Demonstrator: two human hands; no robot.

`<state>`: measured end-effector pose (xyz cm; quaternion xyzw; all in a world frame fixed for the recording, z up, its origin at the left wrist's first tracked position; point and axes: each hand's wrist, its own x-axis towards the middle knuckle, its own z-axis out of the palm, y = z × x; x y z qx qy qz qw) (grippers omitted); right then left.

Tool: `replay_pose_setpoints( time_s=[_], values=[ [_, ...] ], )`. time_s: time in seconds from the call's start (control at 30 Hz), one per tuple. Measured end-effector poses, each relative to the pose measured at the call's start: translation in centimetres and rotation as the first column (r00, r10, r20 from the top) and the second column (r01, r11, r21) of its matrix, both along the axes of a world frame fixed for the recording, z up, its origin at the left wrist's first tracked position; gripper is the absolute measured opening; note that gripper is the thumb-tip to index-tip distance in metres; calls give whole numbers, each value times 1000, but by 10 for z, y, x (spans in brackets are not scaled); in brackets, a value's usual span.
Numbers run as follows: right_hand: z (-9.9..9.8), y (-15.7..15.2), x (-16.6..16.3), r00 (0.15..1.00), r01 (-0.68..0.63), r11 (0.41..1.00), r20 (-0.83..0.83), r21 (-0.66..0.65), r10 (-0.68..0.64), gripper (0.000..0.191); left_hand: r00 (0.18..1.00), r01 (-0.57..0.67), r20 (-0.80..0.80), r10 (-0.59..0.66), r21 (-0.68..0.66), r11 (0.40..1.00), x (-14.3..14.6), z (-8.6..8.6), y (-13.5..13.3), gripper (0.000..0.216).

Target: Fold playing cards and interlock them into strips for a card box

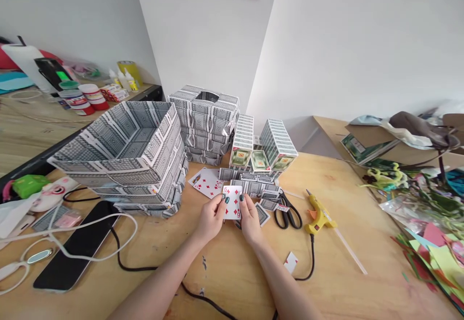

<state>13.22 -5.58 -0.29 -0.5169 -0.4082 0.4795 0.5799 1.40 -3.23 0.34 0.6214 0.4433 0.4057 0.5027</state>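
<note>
A six of diamonds playing card (232,206) is held face up between my two hands at the middle of the table. My left hand (212,216) pinches its left edge, thumb on the face. My right hand (250,216) grips the right edge the same way. Just behind lie loose playing cards (206,182), face up, and several folded card pieces (253,187) with grey patterned backs. Black-handled scissors (288,216) rest to the right of my right hand, beside a yellow glue gun (319,213) with a clear glue stick in its rear.
Box structures built of cards (152,165) stand at left and behind (206,122). Stacked card boxes (277,141) sit at the back. A phone (76,247) and cables lie left. Colored paper scraps (435,257) fill the right edge. A cut card piece (291,262) lies near the front.
</note>
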Motion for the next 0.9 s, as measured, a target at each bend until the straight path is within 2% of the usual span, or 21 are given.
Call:
replay_pose_setpoints(
  time_s=[0.13, 0.3, 0.47, 0.53, 0.6, 0.73, 0.9],
  values=[
    [3, 0, -1, 992, 15, 1000, 125, 16, -17, 31, 1000, 1, -10, -1, 5, 1000, 0, 0, -1, 25],
    [0, 0, 0, 985, 12, 1000, 171, 1, -12, 31, 999, -10, -30, 11, 42, 999, 1, -2, -1, 24],
    [-2, 1, 3, 954, 34, 997, 295, 68, -52, 28, 998, -59, -28, 60, 46, 997, 3, -4, -2, 20],
    [-1, 0, 2, 952, 21, 997, 304, 77, -43, 28, 996, -81, 32, 81, -12, 997, 3, -2, -2, 20],
    [0, -1, -1, 956, -18, 997, 294, 76, -6, 29, 986, -66, 144, 87, -144, 987, 4, 1, -2, 24],
    [4, -4, -8, 933, -108, 989, 354, 106, 64, 27, 924, 62, 366, 113, -433, 899, 5, 8, 0, 39],
    [4, -6, -11, 855, -117, 980, 518, 163, 16, 20, 889, 95, 425, 171, -535, 839, 6, 10, 0, 35]
  ],
)
